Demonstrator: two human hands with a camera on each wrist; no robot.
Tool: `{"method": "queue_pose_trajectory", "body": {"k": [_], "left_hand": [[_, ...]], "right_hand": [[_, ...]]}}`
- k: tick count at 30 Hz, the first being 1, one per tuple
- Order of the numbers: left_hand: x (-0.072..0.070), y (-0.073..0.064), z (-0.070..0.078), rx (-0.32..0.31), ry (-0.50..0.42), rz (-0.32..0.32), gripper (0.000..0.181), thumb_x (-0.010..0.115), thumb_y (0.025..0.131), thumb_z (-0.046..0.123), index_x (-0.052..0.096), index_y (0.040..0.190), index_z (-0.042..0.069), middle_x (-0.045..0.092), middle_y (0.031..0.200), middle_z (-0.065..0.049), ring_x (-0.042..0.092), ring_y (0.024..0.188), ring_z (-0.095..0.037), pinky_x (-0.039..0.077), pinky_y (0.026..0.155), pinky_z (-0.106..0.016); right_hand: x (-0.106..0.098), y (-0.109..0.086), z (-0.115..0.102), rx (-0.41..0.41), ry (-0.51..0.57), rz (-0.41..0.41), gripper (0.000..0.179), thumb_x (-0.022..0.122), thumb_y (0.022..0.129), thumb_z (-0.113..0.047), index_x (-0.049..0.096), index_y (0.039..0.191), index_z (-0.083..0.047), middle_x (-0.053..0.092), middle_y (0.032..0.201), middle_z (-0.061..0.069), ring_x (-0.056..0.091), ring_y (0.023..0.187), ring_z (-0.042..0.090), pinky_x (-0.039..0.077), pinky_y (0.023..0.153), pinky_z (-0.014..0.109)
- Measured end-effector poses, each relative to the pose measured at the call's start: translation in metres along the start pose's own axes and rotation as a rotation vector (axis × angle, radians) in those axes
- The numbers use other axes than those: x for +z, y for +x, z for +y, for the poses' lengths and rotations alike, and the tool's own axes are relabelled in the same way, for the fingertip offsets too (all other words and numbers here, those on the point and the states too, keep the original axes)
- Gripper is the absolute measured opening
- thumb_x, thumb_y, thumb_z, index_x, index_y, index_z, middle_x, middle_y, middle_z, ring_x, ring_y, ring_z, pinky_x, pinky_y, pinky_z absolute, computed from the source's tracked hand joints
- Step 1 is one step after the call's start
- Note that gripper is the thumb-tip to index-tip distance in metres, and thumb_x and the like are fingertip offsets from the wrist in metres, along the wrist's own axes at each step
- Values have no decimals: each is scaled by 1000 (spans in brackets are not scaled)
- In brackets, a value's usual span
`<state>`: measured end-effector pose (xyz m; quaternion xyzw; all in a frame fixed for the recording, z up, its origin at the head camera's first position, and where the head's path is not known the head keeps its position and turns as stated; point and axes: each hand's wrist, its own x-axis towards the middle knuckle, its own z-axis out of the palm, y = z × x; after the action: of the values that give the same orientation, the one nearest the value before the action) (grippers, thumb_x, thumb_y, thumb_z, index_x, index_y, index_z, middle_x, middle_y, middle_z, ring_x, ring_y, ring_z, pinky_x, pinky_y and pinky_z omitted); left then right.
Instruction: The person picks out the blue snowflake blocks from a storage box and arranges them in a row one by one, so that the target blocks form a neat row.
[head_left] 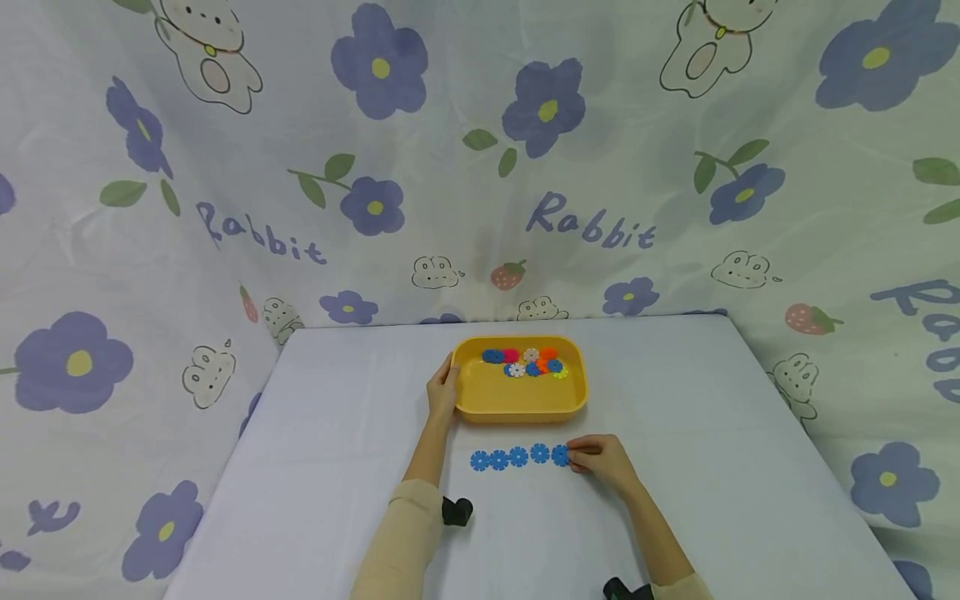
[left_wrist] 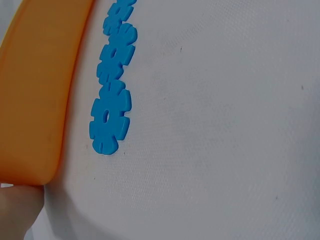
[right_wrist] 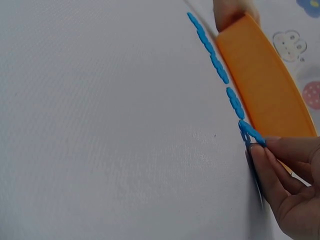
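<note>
My left hand [head_left: 442, 390] grips the left side of a yellow tray [head_left: 521, 407]. In the left wrist view its finger [left_wrist: 20, 207] lies against the tray's lower edge. In front of the tray, blue snowflake discs [head_left: 498, 460] form a row on the white cloth. At the row's right end my right hand [head_left: 606, 460] pinches another blue snowflake disc [head_left: 560, 455] between thumb and fingertips. The right wrist view shows this disc [right_wrist: 254, 132] tilted, its near edge raised and its far edge close to the neighbouring disc [right_wrist: 235, 103].
Several snowflake discs [head_left: 532, 369] in blue, white, pink, orange and yellow-green lie toward the back of the tray. A white cloth [head_left: 337, 417] covers the table. Behind stands a curtain [head_left: 465, 192] printed with flowers and rabbits.
</note>
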<state>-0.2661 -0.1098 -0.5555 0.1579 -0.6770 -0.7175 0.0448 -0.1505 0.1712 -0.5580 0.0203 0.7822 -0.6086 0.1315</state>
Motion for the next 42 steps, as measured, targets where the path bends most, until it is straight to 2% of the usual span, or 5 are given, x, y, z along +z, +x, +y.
{"method": "queue_pose_trajectory", "body": {"k": [18, 27, 31, 37, 42], "left_hand": [[0, 2, 0, -5, 9, -8, 44, 47, 100, 21, 42, 142, 11, 38, 148, -7, 32, 138, -23, 31, 112, -35], [0, 0, -3, 41, -5, 12, 45, 50, 98, 27, 46, 140, 13, 41, 146, -7, 35, 136, -23, 33, 110, -33], [1, 1, -4, 33, -1, 17, 44, 50, 98, 25, 46, 140, 12, 41, 146, -8, 35, 136, -24, 33, 111, -34], [1, 4, -2, -13, 8, 2, 43, 47, 100, 21, 43, 141, 11, 39, 147, -8, 32, 137, -24, 31, 112, -36], [0, 2, 0, -12, 8, 5, 43, 47, 99, 21, 44, 141, 12, 39, 147, -6, 33, 137, -22, 31, 112, -34]], "right_hand": [[3, 1, 1, -9, 6, -6, 24, 65, 84, 2, 64, 105, 14, 67, 99, 22, 68, 76, 20, 58, 68, 25], [1, 0, -3, -29, -166, 80, 23, 69, 83, -4, 68, 103, 6, 71, 94, 14, 68, 83, 21, 58, 72, 28], [-4, -2, -1, -28, -177, 97, 25, 70, 83, -6, 68, 104, 5, 71, 95, 12, 68, 87, 22, 57, 77, 31], [-15, -1, -6, -16, -38, 49, 34, 69, 85, -13, 65, 110, 9, 70, 98, 16, 69, 87, 22, 57, 77, 29], [-22, 8, -36, -60, 194, -18, 40, 66, 88, -10, 56, 116, 17, 64, 105, 28, 68, 92, 30, 56, 81, 32]]}}
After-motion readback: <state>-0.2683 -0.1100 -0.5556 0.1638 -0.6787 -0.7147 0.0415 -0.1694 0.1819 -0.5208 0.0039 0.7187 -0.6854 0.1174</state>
